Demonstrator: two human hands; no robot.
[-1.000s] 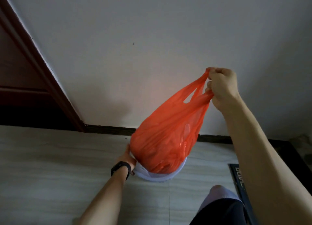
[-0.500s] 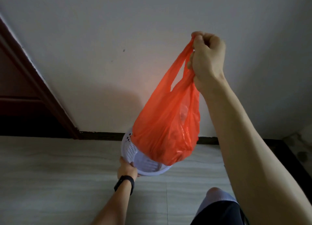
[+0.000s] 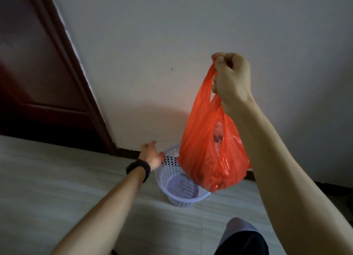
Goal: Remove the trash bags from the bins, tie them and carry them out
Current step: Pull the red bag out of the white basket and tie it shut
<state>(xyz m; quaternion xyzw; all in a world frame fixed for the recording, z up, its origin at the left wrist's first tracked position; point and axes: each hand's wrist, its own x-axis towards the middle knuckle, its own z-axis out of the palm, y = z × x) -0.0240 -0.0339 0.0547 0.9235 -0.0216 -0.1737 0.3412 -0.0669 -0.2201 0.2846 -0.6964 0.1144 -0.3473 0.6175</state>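
Note:
An orange trash bag [image 3: 212, 151] full of rubbish hangs in the air, clear of the bin, its two handles bunched in the fist of my right hand [image 3: 231, 77]. Below it a pale lilac perforated bin [image 3: 172, 180] stands on the floor by the wall, its inside bare. My left hand [image 3: 152, 155], a black watch on the wrist, is at the bin's left rim with the fingers loosely spread; I cannot tell whether they touch the rim. The bag hides the bin's right rim.
A dark red-brown door and frame [image 3: 57, 73] stand at the left. A white wall [image 3: 191, 35] with a dark skirting [image 3: 128, 152] runs behind the bin. My foot in a pale sock [image 3: 240, 228] is on the light tiled floor [image 3: 57, 178] near the bin.
My right hand has swung the bag to the right, fully out of the bin. My left hand has let go of the bin's side and opened at its rim. The bin stands upright.

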